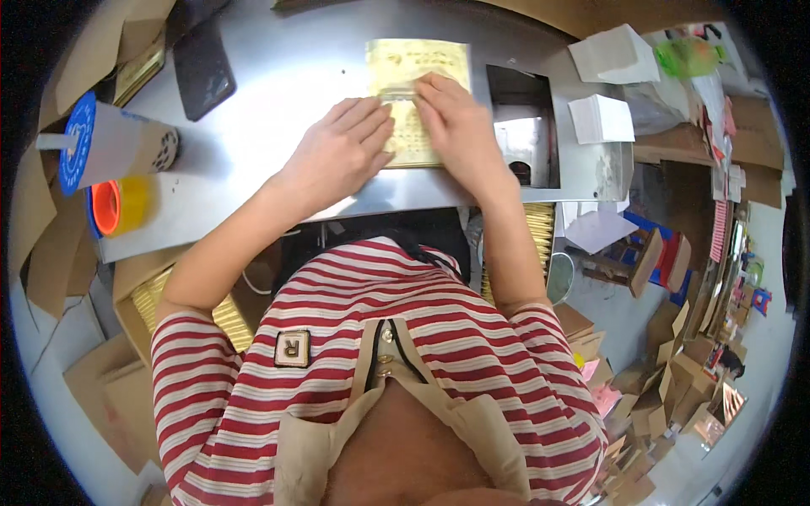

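A flat yellow packet (418, 152) with dark print lies on the shiny metal table, its lower part near the front edge. My left hand (348, 148) is closed at the packet's left side, the fingers pressed together and bent over its edge. From the right, my right hand (456, 126) grips the packet, with fingertips and thumb drawn together on its upper middle. A narrow greyish band crosses the packet between the two hands. The packet's upper part is slightly blurred, and my fingers hide some of its print.
A dark phone (203, 72), a sealed drink cup with a straw (118, 143) and an orange-yellow tape roll (126, 207) are at the left. To the right are a dark rectangular recess (521, 126) and white paper stacks (601, 120). Cardboard boxes (666, 388) crowd the floor.
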Motion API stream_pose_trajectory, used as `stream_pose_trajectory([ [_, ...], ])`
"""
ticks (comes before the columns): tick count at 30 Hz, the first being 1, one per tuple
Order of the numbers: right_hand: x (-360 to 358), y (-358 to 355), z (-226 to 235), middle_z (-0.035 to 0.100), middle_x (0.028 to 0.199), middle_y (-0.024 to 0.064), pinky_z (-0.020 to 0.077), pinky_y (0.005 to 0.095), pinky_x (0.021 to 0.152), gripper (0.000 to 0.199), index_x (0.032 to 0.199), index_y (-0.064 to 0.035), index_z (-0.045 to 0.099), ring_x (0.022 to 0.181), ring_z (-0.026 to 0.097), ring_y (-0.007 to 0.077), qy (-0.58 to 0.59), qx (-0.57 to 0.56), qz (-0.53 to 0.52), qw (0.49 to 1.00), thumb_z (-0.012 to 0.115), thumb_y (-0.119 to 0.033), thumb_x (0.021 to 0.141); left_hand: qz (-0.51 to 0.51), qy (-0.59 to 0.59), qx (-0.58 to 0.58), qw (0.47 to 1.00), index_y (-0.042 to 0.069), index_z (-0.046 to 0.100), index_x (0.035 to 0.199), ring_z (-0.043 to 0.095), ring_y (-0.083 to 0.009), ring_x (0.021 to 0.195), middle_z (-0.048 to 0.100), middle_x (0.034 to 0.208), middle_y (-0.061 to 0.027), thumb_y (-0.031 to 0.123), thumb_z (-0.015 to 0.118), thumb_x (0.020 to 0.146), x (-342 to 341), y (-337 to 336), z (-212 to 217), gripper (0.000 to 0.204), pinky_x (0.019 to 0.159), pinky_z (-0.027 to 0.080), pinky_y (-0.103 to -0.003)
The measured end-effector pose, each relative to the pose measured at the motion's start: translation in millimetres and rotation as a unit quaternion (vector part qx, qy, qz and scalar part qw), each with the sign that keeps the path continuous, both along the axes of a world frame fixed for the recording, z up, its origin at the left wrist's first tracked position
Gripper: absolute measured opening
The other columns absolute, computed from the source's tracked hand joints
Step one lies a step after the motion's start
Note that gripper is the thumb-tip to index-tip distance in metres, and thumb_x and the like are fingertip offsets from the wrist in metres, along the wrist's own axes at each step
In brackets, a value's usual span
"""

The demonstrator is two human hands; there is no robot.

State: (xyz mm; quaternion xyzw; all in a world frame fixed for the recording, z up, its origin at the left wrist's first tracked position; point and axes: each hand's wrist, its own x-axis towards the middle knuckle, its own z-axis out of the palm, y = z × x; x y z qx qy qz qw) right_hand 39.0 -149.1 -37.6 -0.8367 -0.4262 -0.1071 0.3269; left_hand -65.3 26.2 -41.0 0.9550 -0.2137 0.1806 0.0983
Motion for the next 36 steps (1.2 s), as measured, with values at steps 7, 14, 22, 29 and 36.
stream_pose_trajectory([
  [7,75.2,-139.0,19.8,0.07,0.096,0.0092,0.0492,0.0311,0.071,0.024,0.089,-0.002,0.072,0.078,0.064,0.019,-0.116,0.057,-0.412,0.902,0.071,-0.026,0.084,0.03,-0.008,-0.068,0.997,0.005,0.058,0.085,0.06,-0.0246,0.082,0.059,0.085,-0.008,0.014,0.061,0.084,24.7,-0.4,4.0,0.01,0.074,0.045,-0.037],
  [14,82.4,-157.4,7.8,0.067,0.096,0.0118,0.0491,0.0337,0.073,0.028,0.094,-0.0005,0.069,0.079,0.064,0.0243,-0.013,0.011,-0.421,0.907,0.063,-0.027,0.089,0.112,0.007,-0.046,0.993,0.009,0.061,0.087,0.059,-0.0217,0.087,0.061,0.086,-0.0053,0.017,0.064,0.081,34.3,-5.3,-1.3,0.011,0.079,0.042,-0.037],
  [22,84.6,-150.1,-3.4,0.066,0.098,0.0131,0.0503,0.0348,0.072,0.026,0.096,0.0005,0.069,0.078,0.065,0.026,-0.091,-0.011,-0.384,0.919,0.061,-0.024,0.091,0.105,0.087,-0.118,0.984,0.01,0.064,0.088,0.058,-0.0216,0.088,0.065,0.082,-0.0036,0.021,0.067,0.078,36.1,5.3,9.8,0.015,0.081,0.039,-0.036],
  [29,89.0,-152.0,-0.7,0.067,0.098,0.013,0.0517,0.03,0.07,0.027,0.099,0.0023,0.069,0.077,0.066,0.0197,-0.058,0.004,-0.387,0.92,0.064,-0.022,0.089,0.115,0.14,-0.126,0.975,0.009,0.065,0.089,0.057,-0.0214,0.085,0.064,0.081,-0.0042,0.023,0.066,0.081,37.9,7.0,11.5,0.016,0.082,0.038,-0.036],
  [36,94.6,-161.6,3.6,0.068,0.098,0.0156,0.052,0.0369,0.07,0.022,0.096,0.0035,0.068,0.074,0.067,0.0276,0.022,0.043,-0.356,0.933,0.059,-0.016,0.089,0.101,0.165,-0.148,0.97,0.008,0.067,0.083,0.056,-0.0211,0.083,0.065,0.078,-0.005,0.023,0.066,0.082,39.9,11.1,16.2,0.015,0.08,0.038,-0.036],
])
